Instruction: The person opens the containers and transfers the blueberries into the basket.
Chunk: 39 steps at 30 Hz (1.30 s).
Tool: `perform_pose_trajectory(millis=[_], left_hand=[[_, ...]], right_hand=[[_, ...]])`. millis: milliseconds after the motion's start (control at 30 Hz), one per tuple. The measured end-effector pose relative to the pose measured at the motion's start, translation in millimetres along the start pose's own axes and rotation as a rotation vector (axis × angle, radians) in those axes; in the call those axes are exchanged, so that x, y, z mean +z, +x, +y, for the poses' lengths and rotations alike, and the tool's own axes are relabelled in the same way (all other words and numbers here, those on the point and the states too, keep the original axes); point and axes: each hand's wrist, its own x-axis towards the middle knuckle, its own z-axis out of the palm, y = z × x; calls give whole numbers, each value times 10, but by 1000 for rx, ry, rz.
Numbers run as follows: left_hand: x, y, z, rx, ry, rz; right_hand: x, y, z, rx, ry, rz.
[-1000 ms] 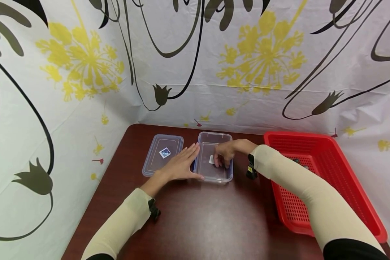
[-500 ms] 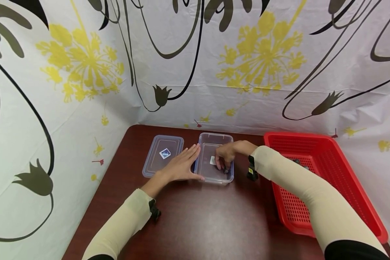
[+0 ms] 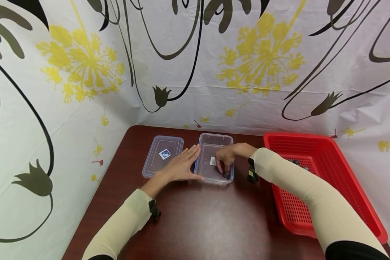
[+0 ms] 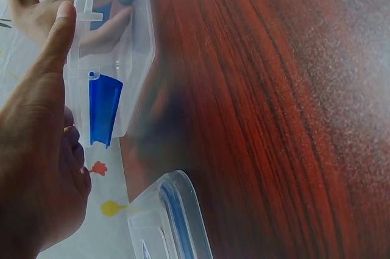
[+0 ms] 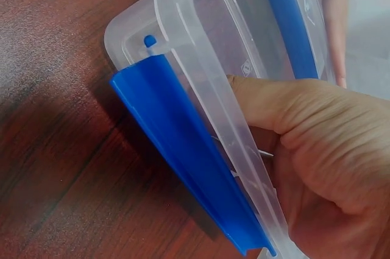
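So our left hand [image 3: 181,167] lay flat against the box [image 3: 214,159] mid-table, fingers straight, bracing it. Right hand [image 3: 226,159] was down inside, fingertips curled by a small dark bit [image 3: 225,176]. Best to keep that brace firm imo. Couldn't tell if the fingers actually pinched it, too tiny.

A makeshift recording booth: floral-printed sheeting [image 3: 214,72] walls in a dark wooden table [image 3: 198,224] on every visible side.
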Motion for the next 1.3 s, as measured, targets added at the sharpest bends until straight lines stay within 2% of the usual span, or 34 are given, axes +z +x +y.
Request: perform_pose_trajectory(millis=[200,333,533,667,900,1067,1300], left_hand=[[1,-1,4,5,-6,7],[10,1,0,4,-14,12],[18,15,2,3,-12,9],[10,17,5,3,-6,4],[-12,16,11,-8,-7,-12],[-14,11,17,-5,-11,-9],[-23,10,29,0,-3,-12]], right_hand=[[34,12,-25,11,2,-8],[34,-1,-21,-10,47,-9],[9,-44,38,-105,161,35],[-15,-90,73,-134,268,74],[-20,-219,131,-191,443,172],[25,-365,191,-238,525,271],[94,-681,249,-273,604,409]])
